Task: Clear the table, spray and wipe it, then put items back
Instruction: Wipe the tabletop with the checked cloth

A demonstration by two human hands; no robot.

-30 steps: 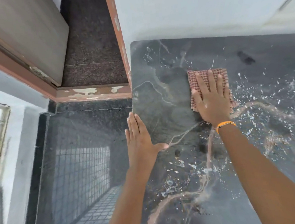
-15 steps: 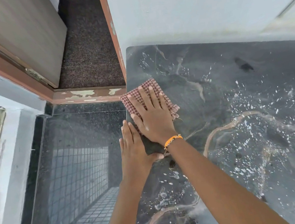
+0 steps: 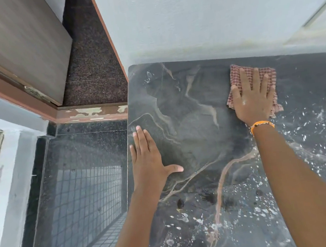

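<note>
Head view, catalogue of items, largest first.

Desk (image 3: 190, 140): dark stone slab with pale veins, filling the centre and right of the frame, its far edge against a pale wall (image 3: 196, 18). Judged heavy, rigid and fixed; not a thing to lift. The upper-left part reads smooth and mostly dry; white spray droplets (image 3: 311, 132) speckle the right side and the lower centre. Wet stone is likely slick under a flat palm.

Floor (image 3: 80, 193): glossy dark tile, lower left of the frame, beside the desk's left edge. A wooden door (image 3: 17, 44) stands at upper left.

Right hand (image 3: 253, 96): upper right of the frame, fingers spread and laid flat, palm pressing the cloth onto the desk. An orange wristband (image 3: 261, 124) sits at the wrist.

Left hand (image 3: 149, 159): centre left, fingers straight and together, thumb out, resting flat on the desk just inside its left edge, holding nothing; judged a brace.

Cloth (image 3: 241, 73): red-and-white checked, folded to a rough square, lying near the desk's far edge, partly under the right hand. Judged light, soft and limp, probably damp; it will bunch if pushed from one corner. Best held under a broad flat palm across its middle, or pinched at a folded edge to lift it.

Judgement: wiping step in hand; the droplet areas remain to be covered.
</note>
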